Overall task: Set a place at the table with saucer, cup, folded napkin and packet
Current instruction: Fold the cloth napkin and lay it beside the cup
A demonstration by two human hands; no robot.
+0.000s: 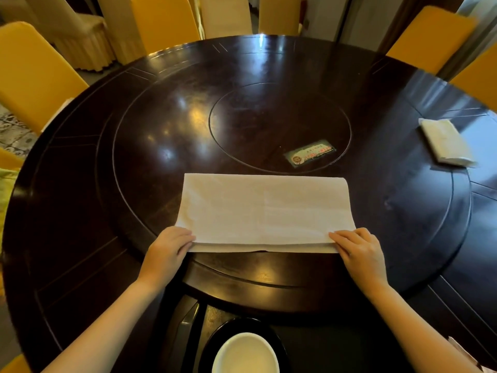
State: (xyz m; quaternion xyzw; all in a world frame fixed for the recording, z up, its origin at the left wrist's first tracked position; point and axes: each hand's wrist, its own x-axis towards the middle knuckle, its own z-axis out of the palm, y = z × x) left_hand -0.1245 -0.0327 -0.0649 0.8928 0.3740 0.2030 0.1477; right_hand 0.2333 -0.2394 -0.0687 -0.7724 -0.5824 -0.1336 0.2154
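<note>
The left hand (168, 247) curls its fingers on the near-left corner of the napkin (265, 208), which lies flat on the table (80, 184), beyond the cup (246, 354) — its long axis runs left to right, from hand to hand. The right hand (360, 250) lays almost straight fingers over the near-right corner; if it pinches, I cannot tell. Both hands are equally near — so the next fold, I think, needs both.
</note>
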